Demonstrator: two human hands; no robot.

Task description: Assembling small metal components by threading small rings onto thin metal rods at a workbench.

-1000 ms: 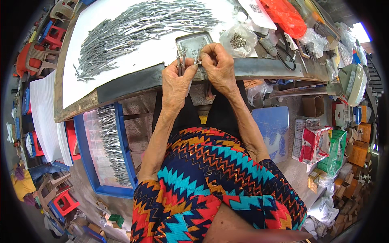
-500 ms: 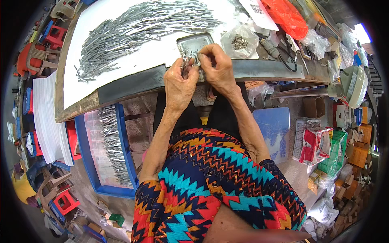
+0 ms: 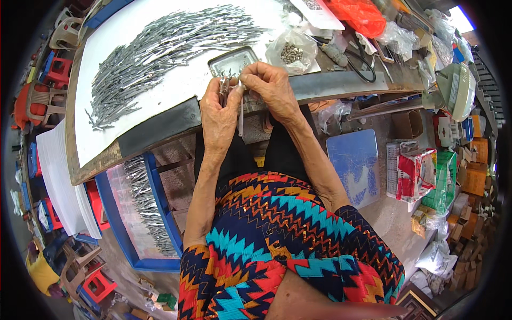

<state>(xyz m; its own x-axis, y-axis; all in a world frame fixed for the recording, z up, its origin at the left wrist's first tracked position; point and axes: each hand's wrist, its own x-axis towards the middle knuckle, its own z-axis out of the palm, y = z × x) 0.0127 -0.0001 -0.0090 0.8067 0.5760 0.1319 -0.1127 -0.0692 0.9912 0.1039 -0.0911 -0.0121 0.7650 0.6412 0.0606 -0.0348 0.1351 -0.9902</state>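
Observation:
Both my hands meet over the table's near edge. My left hand [image 3: 220, 114] is closed round several slim, shiny metal pieces [image 3: 226, 84], their ends poking up past the fingers. A slim metal piece [image 3: 241, 120] hangs upright between the hands, its lower end below the left thumb. My right hand [image 3: 274, 93] pinches at its top with thumb and forefinger; the fingers hide the exact grip. Just beyond the fingertips lies a shallow metal tray [image 3: 228, 60] with small parts in it. A clear plastic bag [image 3: 277, 53] of small round metal parts [image 3: 292, 52] stands beside the right hand.
A wide heap of slim grey metal strips [image 3: 160, 50] covers the white tabletop. Tools with a black cable [image 3: 362, 74] and a red bag [image 3: 357, 16] lie right. Below left is a blue crate [image 3: 144, 264] of similar strips; a lamp [image 3: 456, 93] juts out right.
The slim metal piece now hangs down between my hands, where earlier a pointed piece stood up at the right fingertips. My right hand has closed in on the left; the whole view has shifted.

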